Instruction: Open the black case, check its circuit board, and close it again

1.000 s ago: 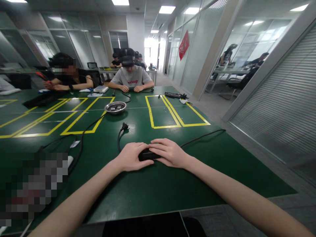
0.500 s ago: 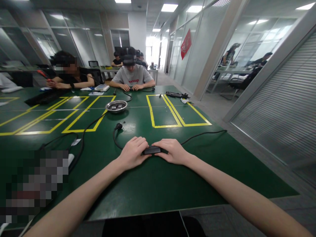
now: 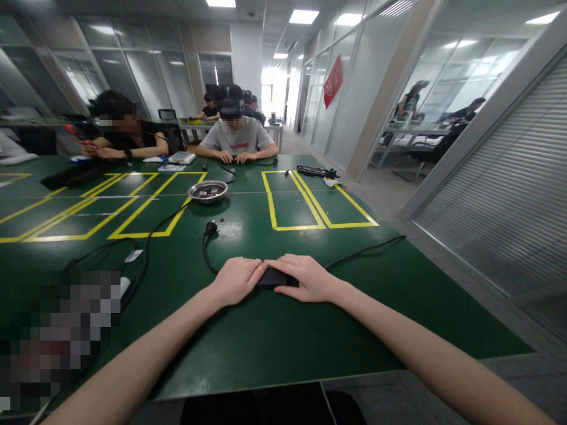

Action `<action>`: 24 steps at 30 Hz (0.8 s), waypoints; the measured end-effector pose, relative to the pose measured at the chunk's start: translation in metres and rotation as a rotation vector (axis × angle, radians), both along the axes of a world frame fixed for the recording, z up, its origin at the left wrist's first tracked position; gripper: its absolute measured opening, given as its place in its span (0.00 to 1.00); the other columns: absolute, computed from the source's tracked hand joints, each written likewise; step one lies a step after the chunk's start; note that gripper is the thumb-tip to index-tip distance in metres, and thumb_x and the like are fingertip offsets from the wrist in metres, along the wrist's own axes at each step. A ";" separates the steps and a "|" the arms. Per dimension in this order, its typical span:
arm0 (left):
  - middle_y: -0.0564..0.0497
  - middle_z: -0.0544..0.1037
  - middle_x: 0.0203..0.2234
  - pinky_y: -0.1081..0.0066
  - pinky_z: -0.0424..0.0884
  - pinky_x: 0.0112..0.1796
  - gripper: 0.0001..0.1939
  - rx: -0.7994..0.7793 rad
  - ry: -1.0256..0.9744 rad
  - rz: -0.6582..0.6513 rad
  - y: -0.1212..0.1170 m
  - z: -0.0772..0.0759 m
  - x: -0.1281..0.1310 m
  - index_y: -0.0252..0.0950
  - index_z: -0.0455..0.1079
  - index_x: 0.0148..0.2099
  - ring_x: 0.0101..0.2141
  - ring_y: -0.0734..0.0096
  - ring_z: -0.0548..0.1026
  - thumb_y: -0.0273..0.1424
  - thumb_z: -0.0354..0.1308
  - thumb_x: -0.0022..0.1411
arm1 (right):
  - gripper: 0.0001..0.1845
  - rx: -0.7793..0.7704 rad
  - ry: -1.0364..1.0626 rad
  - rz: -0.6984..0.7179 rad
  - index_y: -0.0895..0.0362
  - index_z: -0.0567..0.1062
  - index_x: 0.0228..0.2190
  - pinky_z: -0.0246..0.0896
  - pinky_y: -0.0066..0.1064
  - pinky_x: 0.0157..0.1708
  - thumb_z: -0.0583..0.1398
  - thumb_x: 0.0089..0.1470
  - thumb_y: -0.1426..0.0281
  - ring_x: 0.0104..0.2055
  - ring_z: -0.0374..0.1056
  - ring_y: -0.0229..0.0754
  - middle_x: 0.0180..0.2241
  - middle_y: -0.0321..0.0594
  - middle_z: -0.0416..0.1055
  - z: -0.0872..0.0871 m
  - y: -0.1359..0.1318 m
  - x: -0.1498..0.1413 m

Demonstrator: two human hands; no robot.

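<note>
A black power adapter (image 3: 278,278) lies between my two hands, close above or on the green tabletop. My left hand (image 3: 238,280) is closed round its left end. My right hand (image 3: 309,278) grips the right end, fingers over the top and thumb along the near side. Much of the adapter is hidden under my fingers. A black power plug (image 3: 211,228) on a short cord rests beyond my left hand, the cord running back behind it. Another black cable (image 3: 367,245) stretches from behind my right hand towards the table's right edge.
A metal bowl (image 3: 207,200) with small metal parts stands mid-table, near yellow tape outlines (image 3: 297,228). A folded black tripod-like item (image 3: 317,172) lies at the far edge. Cables and a blurred-out object (image 3: 66,336) are on the left. Two people sit across the table.
My hands first shifted slightly away from me and lifted the adapter's near side into view, then came back down towards me. The plug slid a little left.
</note>
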State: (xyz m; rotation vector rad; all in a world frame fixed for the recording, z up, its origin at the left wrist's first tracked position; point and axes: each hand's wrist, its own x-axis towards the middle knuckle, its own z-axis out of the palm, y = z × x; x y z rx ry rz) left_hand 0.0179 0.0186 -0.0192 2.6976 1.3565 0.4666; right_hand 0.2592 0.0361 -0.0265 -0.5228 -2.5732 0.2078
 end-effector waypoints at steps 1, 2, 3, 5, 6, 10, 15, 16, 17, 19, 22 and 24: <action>0.49 0.81 0.29 0.67 0.71 0.37 0.26 -0.008 -0.019 0.008 -0.001 0.000 -0.001 0.38 0.74 0.36 0.31 0.63 0.78 0.41 0.39 0.80 | 0.29 0.006 0.007 -0.006 0.58 0.69 0.62 0.73 0.41 0.47 0.63 0.64 0.62 0.48 0.75 0.50 0.48 0.51 0.78 -0.001 0.000 -0.001; 0.49 0.81 0.31 0.66 0.72 0.38 0.25 -0.013 -0.042 0.012 -0.002 0.001 -0.001 0.38 0.74 0.38 0.32 0.63 0.78 0.42 0.41 0.79 | 0.27 0.011 0.015 -0.011 0.57 0.70 0.61 0.73 0.41 0.46 0.63 0.64 0.63 0.47 0.75 0.51 0.48 0.51 0.78 -0.002 0.000 -0.001; 0.49 0.82 0.34 0.65 0.72 0.40 0.23 -0.011 -0.069 0.011 -0.003 0.001 -0.002 0.38 0.74 0.42 0.34 0.62 0.78 0.43 0.42 0.79 | 0.26 0.017 0.025 -0.019 0.57 0.71 0.61 0.74 0.42 0.46 0.62 0.64 0.63 0.47 0.75 0.51 0.48 0.51 0.78 -0.003 0.001 -0.001; 0.46 0.82 0.43 0.61 0.72 0.47 0.19 0.019 -0.130 -0.005 -0.004 0.002 -0.004 0.38 0.73 0.53 0.42 0.59 0.78 0.43 0.46 0.78 | 0.25 0.027 0.052 -0.056 0.56 0.71 0.61 0.74 0.43 0.46 0.61 0.65 0.64 0.47 0.75 0.51 0.48 0.51 0.78 -0.005 0.006 0.002; 0.45 0.80 0.48 0.58 0.71 0.52 0.19 0.046 -0.159 -0.014 -0.005 0.003 -0.005 0.39 0.71 0.58 0.47 0.57 0.77 0.42 0.47 0.77 | 0.25 0.033 0.069 -0.089 0.56 0.71 0.61 0.74 0.44 0.47 0.61 0.65 0.64 0.47 0.75 0.52 0.48 0.51 0.78 -0.006 0.010 0.004; 0.41 0.70 0.63 0.48 0.62 0.63 0.24 0.136 -0.214 -0.026 -0.004 0.002 -0.008 0.41 0.63 0.69 0.62 0.50 0.67 0.40 0.52 0.75 | 0.22 0.027 0.199 -0.320 0.54 0.74 0.58 0.73 0.46 0.49 0.60 0.64 0.64 0.50 0.74 0.54 0.48 0.50 0.78 -0.006 0.034 0.025; 0.40 0.69 0.65 0.45 0.60 0.65 0.21 0.038 -0.155 -0.110 -0.005 -0.004 -0.007 0.42 0.67 0.66 0.65 0.50 0.64 0.40 0.53 0.76 | 0.22 -0.019 0.461 -0.737 0.58 0.79 0.50 0.74 0.45 0.41 0.59 0.62 0.58 0.41 0.75 0.53 0.44 0.52 0.79 0.003 0.066 0.072; 0.40 0.70 0.64 0.45 0.59 0.66 0.21 0.006 -0.137 -0.130 -0.006 -0.006 -0.007 0.42 0.68 0.65 0.65 0.50 0.64 0.41 0.53 0.75 | 0.23 -0.002 0.523 -0.812 0.59 0.79 0.49 0.73 0.45 0.43 0.59 0.61 0.57 0.42 0.75 0.54 0.44 0.52 0.79 0.005 0.071 0.083; 0.40 0.70 0.64 0.44 0.58 0.66 0.21 -0.022 -0.121 -0.144 -0.006 -0.007 -0.006 0.41 0.69 0.65 0.65 0.50 0.65 0.41 0.54 0.75 | 0.24 0.023 0.582 -0.887 0.59 0.80 0.49 0.73 0.46 0.45 0.59 0.60 0.56 0.43 0.75 0.54 0.44 0.53 0.79 0.006 0.075 0.094; 0.39 0.70 0.65 0.42 0.56 0.67 0.22 -0.061 -0.099 -0.152 -0.007 -0.009 -0.005 0.41 0.69 0.65 0.66 0.49 0.65 0.41 0.55 0.74 | 0.26 0.081 0.661 -1.019 0.60 0.80 0.49 0.72 0.48 0.47 0.58 0.59 0.55 0.45 0.75 0.56 0.44 0.54 0.79 0.008 0.082 0.113; 0.40 0.69 0.66 0.41 0.54 0.67 0.22 -0.073 -0.082 -0.149 -0.007 -0.011 -0.006 0.42 0.68 0.66 0.66 0.50 0.65 0.41 0.55 0.75 | 0.28 0.140 0.648 -1.133 0.62 0.80 0.49 0.71 0.49 0.49 0.57 0.58 0.55 0.45 0.75 0.57 0.44 0.56 0.80 0.006 0.089 0.134; 0.41 0.69 0.66 0.42 0.54 0.68 0.22 -0.070 -0.071 -0.152 -0.006 -0.011 -0.007 0.43 0.67 0.67 0.67 0.51 0.64 0.42 0.54 0.75 | 0.27 0.117 0.547 -1.193 0.62 0.80 0.49 0.71 0.49 0.48 0.58 0.57 0.56 0.46 0.75 0.58 0.45 0.57 0.80 0.001 0.092 0.140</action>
